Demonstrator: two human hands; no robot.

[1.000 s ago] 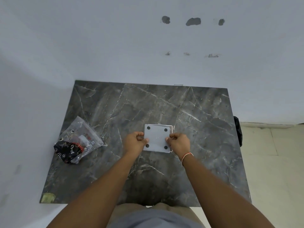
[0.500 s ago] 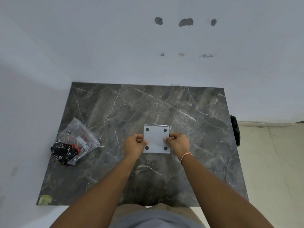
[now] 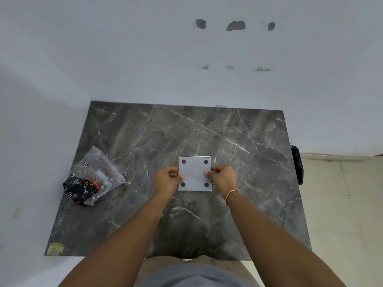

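A flat white square plate [image 3: 195, 173] with four black round pads near its corners sits over the middle of a dark marble table [image 3: 238, 141]. My left hand [image 3: 167, 180] grips its left edge, thumb on top. My right hand [image 3: 222, 178] grips the right edge the same way; a red-and-white thread is round that wrist. The plate's sides now run square to the table. I cannot tell whether it rests on the table or is held just above it.
A clear plastic bag [image 3: 94, 176] with black, red and white printed contents lies at the table's left edge. A yellowish patch [image 3: 55, 249] marks the near left corner. A black object [image 3: 297, 164] hangs off the right edge. Walls stand behind and left.
The plate was turned from slightly askew to square with the table while both hands kept their grip on its side edges. The bag has not moved.
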